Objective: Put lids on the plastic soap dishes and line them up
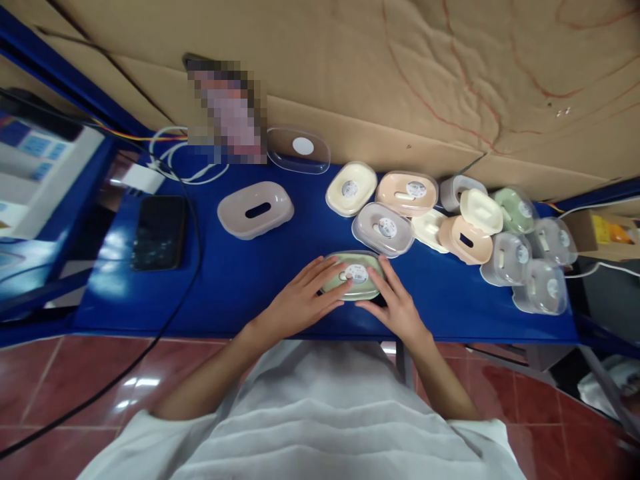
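Observation:
A pale green oval plastic box with a clear lid and a round white label lies at the table's front, between my hands. My left hand grips its left end, with fingertips resting over the lid. At the other end, my right hand has its fingers along the side and its thumb at the near edge. Just beyond stand a lidded grey-mauve box, a cream one and a peach one. To the left, a mauve box part with an oval slot sits apart.
A clear lid leans against the cardboard wall. Several boxes and parts, including a slotted peach one, crowd the blue table's right side. A black phone-like device, a white adapter and a black cable occupy the left.

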{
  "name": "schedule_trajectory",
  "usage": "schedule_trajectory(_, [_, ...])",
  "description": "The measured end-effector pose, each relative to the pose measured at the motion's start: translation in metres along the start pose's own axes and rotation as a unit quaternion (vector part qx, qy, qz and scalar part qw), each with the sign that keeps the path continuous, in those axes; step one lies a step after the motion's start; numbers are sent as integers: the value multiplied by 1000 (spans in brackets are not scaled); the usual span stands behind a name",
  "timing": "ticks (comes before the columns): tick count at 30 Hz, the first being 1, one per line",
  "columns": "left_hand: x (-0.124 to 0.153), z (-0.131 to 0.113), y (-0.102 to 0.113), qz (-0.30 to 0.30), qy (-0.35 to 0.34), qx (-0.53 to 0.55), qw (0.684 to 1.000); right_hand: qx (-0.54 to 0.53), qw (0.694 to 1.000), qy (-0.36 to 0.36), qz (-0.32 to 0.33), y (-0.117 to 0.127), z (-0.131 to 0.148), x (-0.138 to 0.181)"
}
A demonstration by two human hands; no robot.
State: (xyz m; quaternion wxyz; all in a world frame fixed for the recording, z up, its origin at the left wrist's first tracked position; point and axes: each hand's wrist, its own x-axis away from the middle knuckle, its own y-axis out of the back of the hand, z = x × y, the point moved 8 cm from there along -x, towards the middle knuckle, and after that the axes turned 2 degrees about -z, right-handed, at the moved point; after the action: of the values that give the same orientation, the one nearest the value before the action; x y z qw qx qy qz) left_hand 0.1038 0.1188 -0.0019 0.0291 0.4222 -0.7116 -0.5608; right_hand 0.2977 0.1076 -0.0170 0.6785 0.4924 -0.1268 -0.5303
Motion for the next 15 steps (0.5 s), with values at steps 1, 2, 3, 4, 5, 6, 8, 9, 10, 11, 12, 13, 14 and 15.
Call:
schedule_trajectory(1, [1,0,-1,-3,-1,-2,1000,8,1000,6,7,-1,1,0])
schedule_trajectory(2, [3,0,-2,-6,-4,-4,1000,16,1000,13,11,-1,2,1])
schedule_trajectory(3, [5,0,-2,-8,-8,-5,1000,24,999,20,11,-1,4,1])
schedule_trajectory(4, [6,-1,-3,-9,-13,-7,1000,31,999,27,7,0,5,2])
schedule_trajectory(5, [7,-2,-3,-10,-18,-9,1000,37,999,33,1,2,6,3])
schedule_trajectory(6, [8,-4,-3,-9,-23,-12,1000,44,998,38,-7,3,7,4])
schedule_trajectory(8, [7,-6,-3,-11,-32,-18,999,60,997,48,-23,6,8,7])
schedule_trajectory(9, [7,-7,-3,-13,-36,-20,999,69,996,54,-30,8,9,9])
schedule_trajectory(10, [6,-8,-3,-15,-41,-20,999,80,994,58,-36,9,10,10])
schedule_trajectory(11, [5,-9,-4,-16,-46,-17,999,91,993,64,-43,10,11,12])
schedule_trajectory(12, [4,-10,-5,-16,-50,-14,999,101,991,68,-50,12,12,14])
schedule_trajectory(13, [4,-11,-5,-16,-53,-11,998,109,990,71,-55,13,12,16])
schedule_trajectory(14, [4,-13,-6,-13,-54,-10,998,114,989,72,-58,13,12,17])
schedule_trajectory(15, [4,-13,-6,-9,-52,-11,999,115,989,71,-58,13,12,18])
